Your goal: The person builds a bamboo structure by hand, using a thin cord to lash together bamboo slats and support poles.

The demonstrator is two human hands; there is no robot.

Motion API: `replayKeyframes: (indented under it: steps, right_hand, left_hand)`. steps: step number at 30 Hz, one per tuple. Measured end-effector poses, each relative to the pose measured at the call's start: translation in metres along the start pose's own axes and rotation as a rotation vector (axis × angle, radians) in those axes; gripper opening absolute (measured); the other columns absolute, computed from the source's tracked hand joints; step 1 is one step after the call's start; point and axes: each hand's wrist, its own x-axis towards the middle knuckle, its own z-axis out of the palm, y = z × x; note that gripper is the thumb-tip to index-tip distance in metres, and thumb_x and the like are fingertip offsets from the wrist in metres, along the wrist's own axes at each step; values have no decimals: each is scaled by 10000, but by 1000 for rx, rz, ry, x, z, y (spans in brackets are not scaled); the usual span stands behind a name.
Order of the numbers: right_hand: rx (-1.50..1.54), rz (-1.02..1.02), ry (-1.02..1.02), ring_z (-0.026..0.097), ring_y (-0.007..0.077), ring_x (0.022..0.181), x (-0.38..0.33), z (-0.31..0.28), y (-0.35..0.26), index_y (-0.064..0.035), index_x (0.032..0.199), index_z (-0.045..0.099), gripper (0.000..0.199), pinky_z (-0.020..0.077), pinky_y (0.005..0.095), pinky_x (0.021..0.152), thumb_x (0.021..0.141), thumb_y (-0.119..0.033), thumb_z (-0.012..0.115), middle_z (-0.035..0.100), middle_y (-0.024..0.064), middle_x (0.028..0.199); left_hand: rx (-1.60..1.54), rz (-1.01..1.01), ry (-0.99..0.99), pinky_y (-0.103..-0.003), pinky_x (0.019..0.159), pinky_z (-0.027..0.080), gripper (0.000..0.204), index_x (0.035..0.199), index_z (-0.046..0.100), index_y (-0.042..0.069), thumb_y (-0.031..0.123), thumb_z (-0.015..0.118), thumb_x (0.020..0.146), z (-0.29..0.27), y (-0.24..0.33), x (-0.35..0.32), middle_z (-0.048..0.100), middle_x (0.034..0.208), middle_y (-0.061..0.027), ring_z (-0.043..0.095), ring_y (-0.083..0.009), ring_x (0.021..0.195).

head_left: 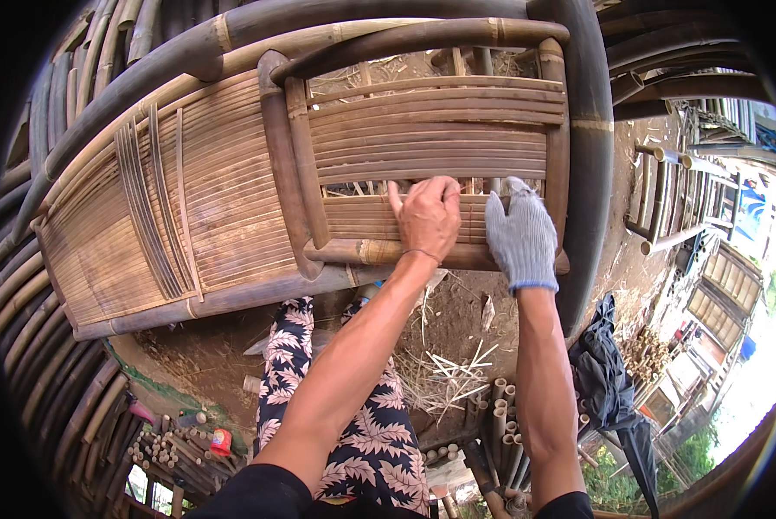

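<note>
A bamboo panel framed by thick poles lies before me, with rows of bamboo slats (pixel 431 130) across its right-hand section. A gap parts these from the near bamboo slats (pixel 362 212), which lie along the front pole. My bare left hand (pixel 429 218) has its fingers curled over the gap-side edge of the near slats. Beside it, toward the right frame post, my right hand (pixel 524 233) in a grey knit glove bends over the same slats, its thumb apart from the fingers. The fingertips of both hands are partly hidden in the gap.
Several loose bamboo strips (pixel 159 208) lie on the slatted left section (pixel 232 182). Below are bamboo shavings (pixel 448 381), upright bamboo tubes (pixel 502 424) and a red container (pixel 221 443). A dark cloth (pixel 611 372) hangs at right. Bent bamboo poles (pixel 51 346) line the left.
</note>
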Motion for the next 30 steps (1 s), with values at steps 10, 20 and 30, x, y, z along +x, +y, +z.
replayKeyframes:
  steps: [10,20,30]
  right_hand:
    - [274,-383,239,583,345,1162,-37,8,27,-114,1010,732,203,462,431,999,810,-90,756,656,116,1166]
    - [1859,-173,80,592,159,598,-158,-185,68,-117,764,511,270,474,273,563,1025,-187,510,598,33,709]
    - [705,-33,-554,597,202,601,-41,-62,29,-67,1010,631,217,518,351,604,993,-257,529,609,98,789]
  left_hand:
    - [-481,-316,-785,-260,884,474,247,936,735,16,240,633,958,-38,8,8,720,933,-14,614,-86,908]
    - [-185,778,-536,-516,1132,386,285,1153,659,84,188,672,888,-25,65,-65,662,1032,-79,612,-296,1072]
    - [-505,663,-503,-509,1097,416,331,1099,630,26,204,741,843,-56,73,-168,576,1104,-154,587,-347,1119]
